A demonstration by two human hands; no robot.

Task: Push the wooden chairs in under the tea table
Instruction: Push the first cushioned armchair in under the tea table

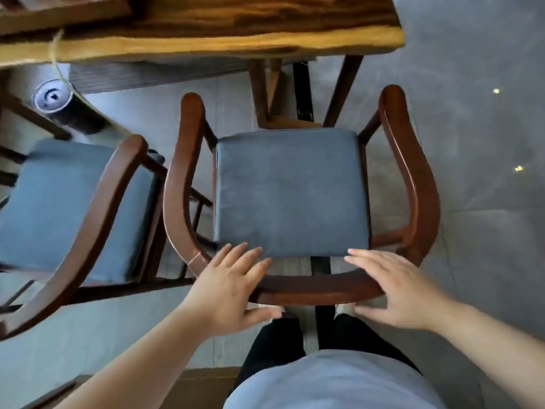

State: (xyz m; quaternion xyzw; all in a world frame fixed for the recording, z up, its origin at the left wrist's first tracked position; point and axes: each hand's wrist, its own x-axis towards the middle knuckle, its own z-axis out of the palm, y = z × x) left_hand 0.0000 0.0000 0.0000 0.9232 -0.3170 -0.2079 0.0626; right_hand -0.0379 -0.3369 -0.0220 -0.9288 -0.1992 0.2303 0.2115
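A dark wooden armchair [312,286] with a grey-blue seat cushion [292,190] stands right in front of me, facing the tea table [206,42]. Its seat is out from under the table's live-edge slab; only the armrest tips come near the table edge. My left hand [233,286] lies over the left part of the curved back rail, fingers spread and straight, thumb on the near side. My right hand [395,290] lies the same way over the right part of the rail. A second chair of the same kind [97,202] stands at the left, angled, also out from the table.
The table's dark legs [342,90] stand just beyond the front chair's seat. A black cylinder with a white top [57,103] sits on the floor under the table at the left, a cord running up from it. Grey tiled floor [472,143] extends to the right.
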